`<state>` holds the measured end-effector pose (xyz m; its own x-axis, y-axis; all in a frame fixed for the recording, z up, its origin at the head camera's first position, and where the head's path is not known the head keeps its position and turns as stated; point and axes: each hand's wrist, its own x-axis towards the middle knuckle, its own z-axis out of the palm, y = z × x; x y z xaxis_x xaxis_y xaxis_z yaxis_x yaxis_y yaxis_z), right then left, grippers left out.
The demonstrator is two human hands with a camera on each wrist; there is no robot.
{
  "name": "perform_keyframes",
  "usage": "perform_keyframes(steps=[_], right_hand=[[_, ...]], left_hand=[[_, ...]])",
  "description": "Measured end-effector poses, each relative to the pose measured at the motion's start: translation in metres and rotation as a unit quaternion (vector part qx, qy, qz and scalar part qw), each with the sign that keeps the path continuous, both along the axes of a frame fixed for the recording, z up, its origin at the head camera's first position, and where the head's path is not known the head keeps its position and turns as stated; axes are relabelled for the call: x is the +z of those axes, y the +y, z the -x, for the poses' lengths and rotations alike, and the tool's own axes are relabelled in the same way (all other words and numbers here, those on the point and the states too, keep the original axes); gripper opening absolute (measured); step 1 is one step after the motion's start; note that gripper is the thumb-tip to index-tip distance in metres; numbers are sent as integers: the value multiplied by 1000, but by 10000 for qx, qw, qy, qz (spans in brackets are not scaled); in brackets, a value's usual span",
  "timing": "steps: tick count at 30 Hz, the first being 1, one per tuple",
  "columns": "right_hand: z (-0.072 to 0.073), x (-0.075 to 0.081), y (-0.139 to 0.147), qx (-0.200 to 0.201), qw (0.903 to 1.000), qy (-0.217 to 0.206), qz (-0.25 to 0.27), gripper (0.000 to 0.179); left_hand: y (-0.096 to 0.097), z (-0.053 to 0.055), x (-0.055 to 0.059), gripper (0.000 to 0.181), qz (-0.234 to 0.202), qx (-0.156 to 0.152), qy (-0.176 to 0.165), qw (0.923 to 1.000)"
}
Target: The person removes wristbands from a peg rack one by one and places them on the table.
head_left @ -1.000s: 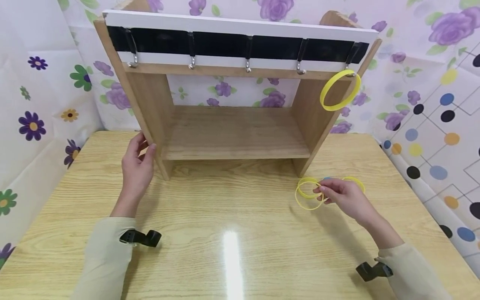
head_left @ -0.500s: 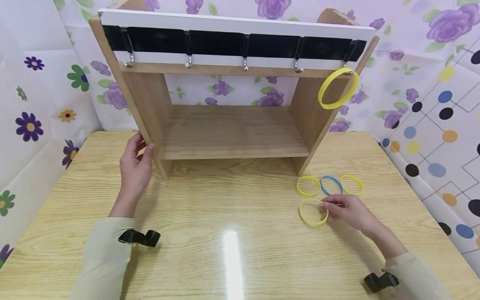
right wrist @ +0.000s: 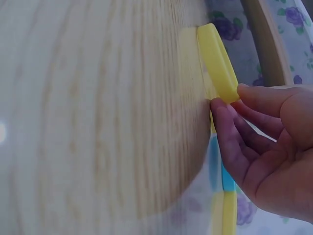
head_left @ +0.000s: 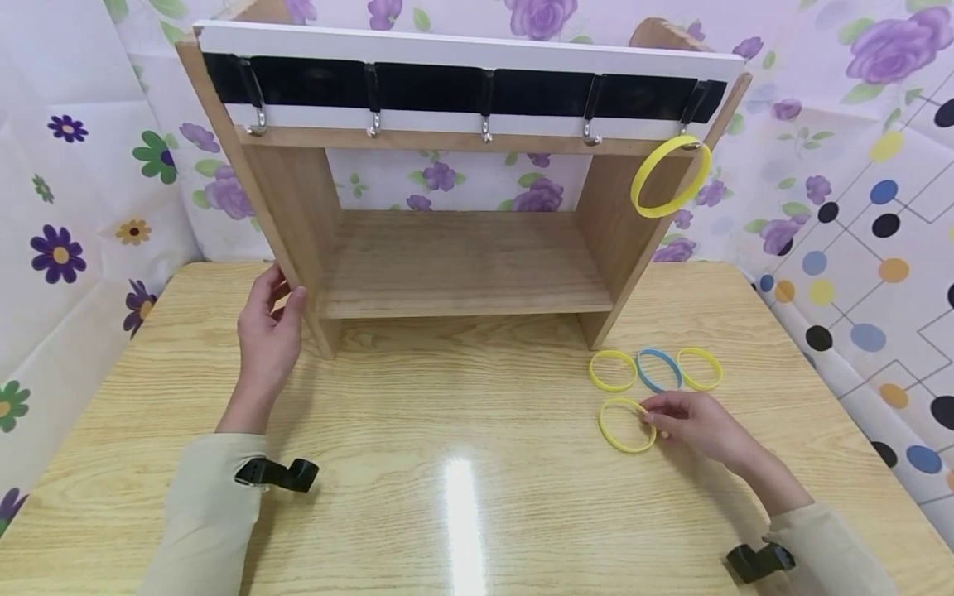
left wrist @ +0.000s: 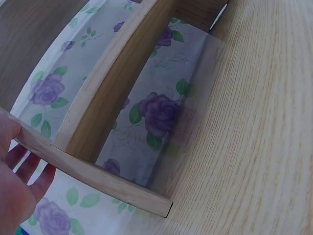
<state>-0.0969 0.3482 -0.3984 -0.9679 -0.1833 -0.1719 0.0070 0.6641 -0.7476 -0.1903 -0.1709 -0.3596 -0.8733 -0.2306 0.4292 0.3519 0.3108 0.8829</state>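
My left hand (head_left: 270, 348) grips the front edge of the left side panel (left wrist: 117, 186) of a wooden shelf unit (head_left: 469, 261), thumb in front and fingers behind. My right hand (head_left: 693, 424) pinches the right side of a yellow wristband (right wrist: 217, 63) between thumb and fingers, low over the table. Just beyond it a yellow wristband (head_left: 613, 389), a blue wristband (right wrist: 227, 176) and another yellow wristband (head_left: 720, 372) lie in a row. One more yellow wristband (head_left: 656, 212) hangs from the rightmost hook of the shelf's top rail.
Several metal hooks (head_left: 486, 128) line the black-and-white rail (head_left: 432, 87) across the shelf's top. The other hooks carry nothing. A wood-grain table (head_left: 358, 497) lies under both arms. Flower-patterned cloth (head_left: 440, 178) covers the wall behind, and dotted cloth (head_left: 872, 248) the right side.
My right hand has drawn its yellow wristband back from the row toward me and lowered it close to the table, uncovering the blue wristband. My left hand keeps its grip on the shelf.
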Motion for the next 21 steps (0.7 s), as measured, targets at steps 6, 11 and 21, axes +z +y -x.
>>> perform_keyframes(steps=[6,11,21], right_hand=[[1,-4,2,-41,10000,43,30,25],[2,-6,3,-53,9999,42,78,26],[4,0,4,-149,9998,-14,116,28]], left_hand=[[0,0,1,41,40,-4,-24,10000],[0,1,1,41,26,24,-19,10000],[-1,0,0,40,42,30,54,10000]])
